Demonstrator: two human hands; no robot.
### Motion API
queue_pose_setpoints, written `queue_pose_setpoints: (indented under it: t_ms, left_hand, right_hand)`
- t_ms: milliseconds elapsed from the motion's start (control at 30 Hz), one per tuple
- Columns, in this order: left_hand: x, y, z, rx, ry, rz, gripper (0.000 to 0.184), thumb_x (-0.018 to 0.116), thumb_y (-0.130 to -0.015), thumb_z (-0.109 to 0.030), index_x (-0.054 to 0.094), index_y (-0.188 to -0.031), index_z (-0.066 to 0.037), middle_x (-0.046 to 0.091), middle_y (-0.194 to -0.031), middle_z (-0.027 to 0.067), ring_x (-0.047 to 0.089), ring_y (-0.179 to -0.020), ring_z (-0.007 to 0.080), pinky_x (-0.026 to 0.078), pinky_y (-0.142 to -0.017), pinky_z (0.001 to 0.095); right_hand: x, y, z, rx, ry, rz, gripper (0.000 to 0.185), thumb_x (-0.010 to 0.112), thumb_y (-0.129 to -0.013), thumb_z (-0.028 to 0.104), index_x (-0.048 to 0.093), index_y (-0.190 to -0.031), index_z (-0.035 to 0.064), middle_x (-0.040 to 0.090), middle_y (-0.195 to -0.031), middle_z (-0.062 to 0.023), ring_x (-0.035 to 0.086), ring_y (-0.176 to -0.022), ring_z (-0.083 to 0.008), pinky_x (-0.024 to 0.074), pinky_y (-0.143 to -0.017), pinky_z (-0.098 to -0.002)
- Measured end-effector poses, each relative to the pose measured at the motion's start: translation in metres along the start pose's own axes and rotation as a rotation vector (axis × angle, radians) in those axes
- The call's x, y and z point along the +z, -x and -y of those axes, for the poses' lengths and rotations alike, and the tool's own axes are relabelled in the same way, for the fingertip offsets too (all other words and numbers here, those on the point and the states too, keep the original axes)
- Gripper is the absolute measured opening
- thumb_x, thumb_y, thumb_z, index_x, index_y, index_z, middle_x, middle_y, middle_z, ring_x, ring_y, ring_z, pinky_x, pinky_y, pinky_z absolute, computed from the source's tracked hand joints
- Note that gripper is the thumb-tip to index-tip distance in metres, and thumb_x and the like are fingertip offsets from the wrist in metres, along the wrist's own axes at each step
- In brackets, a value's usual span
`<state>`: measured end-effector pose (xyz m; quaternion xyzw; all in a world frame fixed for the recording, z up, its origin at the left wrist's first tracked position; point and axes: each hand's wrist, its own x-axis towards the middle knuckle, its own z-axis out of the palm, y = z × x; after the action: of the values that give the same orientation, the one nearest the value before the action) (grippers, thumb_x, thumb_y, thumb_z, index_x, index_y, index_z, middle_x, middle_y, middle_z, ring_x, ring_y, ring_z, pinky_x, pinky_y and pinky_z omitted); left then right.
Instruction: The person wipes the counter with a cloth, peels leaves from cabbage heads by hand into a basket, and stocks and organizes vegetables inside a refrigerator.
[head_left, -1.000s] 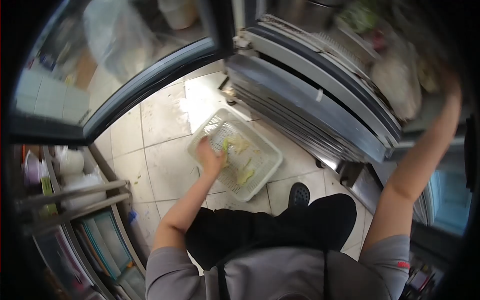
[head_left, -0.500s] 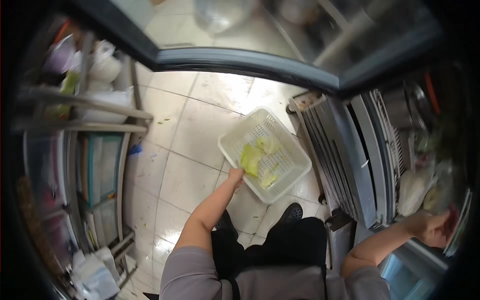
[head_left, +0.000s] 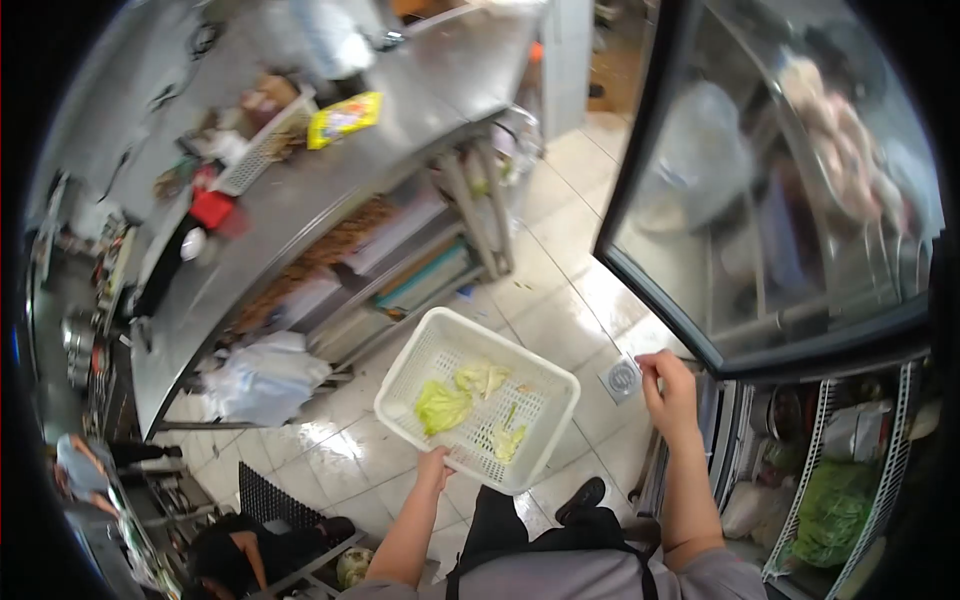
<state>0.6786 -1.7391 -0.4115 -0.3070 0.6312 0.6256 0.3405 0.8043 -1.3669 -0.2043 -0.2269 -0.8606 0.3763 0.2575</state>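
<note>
A white perforated plastic basket (head_left: pixel 545 372) hangs above the tiled floor, tilted. My left hand (head_left: pixel 434 470) grips its near rim at the lower left. Inside lie a bright green leaf (head_left: pixel 443 407), a paler leaf (head_left: pixel 483 379) and a small leaf piece (head_left: pixel 508 442). My right hand (head_left: pixel 668 392) is raised beside the edge of the glass door (head_left: pixel 760 240), its fingers curled; whether they touch the door or hold anything is too unclear to tell.
A steel counter (head_left: pixel 400 120) at the upper left bears a small basket and a yellow packet (head_left: pixel 344 120). Open refrigerator shelves with bagged greens (head_left: pixel 835 510) stand lower right. Two other people (head_left: pixel 85 470) (head_left: pixel 235 550) are at the far lower left. Floor drain (head_left: pixel 621 379).
The view has turned left towards the counter. My right hand has come out of the refrigerator to the door's edge. My left hand has gone from inside the basket to its rim.
</note>
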Motion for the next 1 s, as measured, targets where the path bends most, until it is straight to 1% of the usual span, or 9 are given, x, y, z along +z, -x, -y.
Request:
queue_pose_setpoints:
  t_ms: [167,267,367,500,567,700,867,900,1000]
  left_hand:
    - [-0.100,0.103,-0.087,0.151,0.345,-0.035,0.033,0.048,-0.073,0.002,0.043,-0.104,0.010,0.056,-0.094,0.0203,0.062,-0.081,0.0314,0.056,-0.063,0.0424]
    - [-0.179,0.126,-0.095,0.175,0.522,-0.069,0.030,0.048,-0.075,0.000,0.044,-0.102,0.010,0.055,-0.095,0.0199,0.062,-0.082,0.0321,0.055,-0.064,0.0417]
    - [-0.224,0.153,-0.117,0.246,0.654,-0.158,0.028,0.048,-0.075,-0.003,0.045,-0.101,0.009,0.056,-0.096,0.0190,0.061,-0.082,0.0319,0.055,-0.063,0.0405]
    - [-0.257,0.187,-0.142,0.392,0.751,-0.311,0.032,0.049,-0.076,-0.005,0.045,-0.106,0.003,0.056,-0.101,0.0153,0.061,-0.084,0.0286,0.055,-0.066,0.0386]
    - [-0.265,0.196,-0.154,0.434,0.778,-0.363,0.034,0.049,-0.076,-0.006,0.045,-0.109,0.000,0.057,-0.102,0.0135,0.061,-0.085,0.0271,0.055,-0.067,0.0374]
    - [-0.272,0.198,-0.182,0.544,0.848,-0.441,0.032,0.051,-0.076,-0.007,0.047,-0.107,-0.001,0.058,-0.099,0.0119,0.062,-0.082,0.0253,0.055,-0.063,0.0342]
    - [-0.262,0.200,-0.218,0.629,0.873,-0.414,0.026,0.051,-0.077,-0.007,0.049,-0.102,0.002,0.057,-0.100,0.0133,0.062,-0.084,0.0250,0.055,-0.065,0.0329]
    - [-0.255,0.201,-0.232,0.633,0.871,-0.420,0.027,0.051,-0.078,-0.008,0.048,-0.103,0.002,0.057,-0.101,0.0134,0.062,-0.084,0.0249,0.055,-0.065,0.0329]
    - [-0.240,0.205,-0.274,0.669,0.865,-0.429,0.030,0.051,-0.079,-0.008,0.047,-0.107,0.001,0.057,-0.102,0.0135,0.062,-0.084,0.0251,0.055,-0.067,0.0330]
  right_hand:
    - [0.020,-0.089,0.102,-0.315,0.146,0.076,0.011,0.056,-0.072,-0.004,0.058,-0.081,0.0025,0.053,-0.074,-0.0134,0.053,-0.071,-0.0300,0.0429,-0.061,-0.0370]
    - [0.036,-0.141,0.152,-0.388,0.265,0.196,0.014,0.061,-0.072,0.004,0.057,-0.085,0.0040,0.051,-0.084,-0.0135,0.050,-0.087,-0.0322,0.0421,-0.075,-0.0400]
    - [0.058,-0.202,0.157,-0.490,0.458,0.256,0.019,0.065,-0.073,0.013,0.058,-0.089,0.0063,0.052,-0.092,-0.0122,0.048,-0.094,-0.0315,0.0411,-0.080,-0.0396]
    - [0.074,-0.278,0.138,-0.274,0.924,0.267,0.029,0.067,-0.069,0.023,0.061,-0.095,0.0112,0.053,-0.107,-0.0116,0.044,-0.109,-0.0299,0.0345,-0.092,-0.0470]
    - [0.065,-0.308,0.111,-0.237,1.161,0.204,0.026,0.058,-0.071,0.017,0.062,-0.096,0.0094,0.052,-0.114,-0.0141,0.040,-0.118,-0.0319,0.0210,-0.102,-0.0534]
    - [0.038,-0.356,0.033,-0.126,1.590,0.119,0.033,0.040,-0.085,0.020,0.065,-0.100,0.0057,0.056,-0.114,-0.0134,0.042,-0.118,-0.0318,0.0109,-0.106,-0.0520]
    - [0.037,-0.385,0.001,-0.043,1.850,0.231,0.035,0.040,-0.085,0.022,0.067,-0.098,0.0044,0.059,-0.109,-0.0163,0.051,-0.107,-0.0351,0.0123,-0.103,-0.0562]
    - [0.038,-0.389,0.012,0.086,1.806,0.352,0.036,0.039,-0.086,0.024,0.065,-0.103,0.0056,0.060,-0.110,-0.0161,0.052,-0.106,-0.0360,0.0141,-0.101,-0.0567]
    - [0.042,-0.397,-0.017,0.090,1.827,0.317,0.035,0.039,-0.088,0.025,0.063,-0.110,0.0093,0.058,-0.116,-0.0121,0.051,-0.109,-0.0348,0.0174,-0.098,-0.0559]
